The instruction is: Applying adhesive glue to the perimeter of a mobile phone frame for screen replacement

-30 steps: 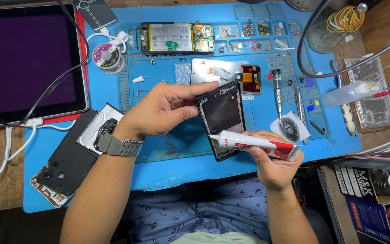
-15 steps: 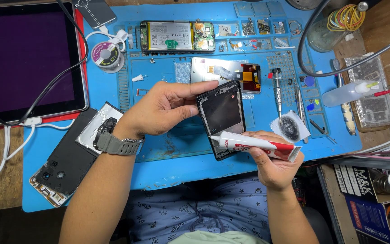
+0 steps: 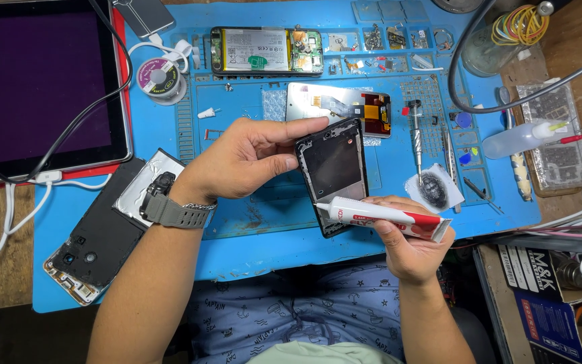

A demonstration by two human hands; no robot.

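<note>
We've got the phone frame [image 3: 332, 172] up off the blue mat [image 3: 250, 236], black and hollow, tilted a little, right in the middle of the scene. Our left hand [image 3: 247, 158] grips its left edge, thumb and fingers closed on the rim near the top corner. Our right hand [image 3: 405, 243] is wrapped around a white and red glue tube [image 3: 382, 216], lying almost level, its tip touching the frame's lower left edge. On our left wrist sits a grey watch [image 3: 166, 205]. Just beyond the frame a screen panel [image 3: 338, 108] lies face down on the mat, and farther off an opened phone with its battery [image 3: 264, 50]. A screwdriver [image 3: 416, 135] rests to the right of the frame. Far left there's a dark tablet [image 3: 38, 81], and near left a black back cover [image 3: 105, 236].
</note>
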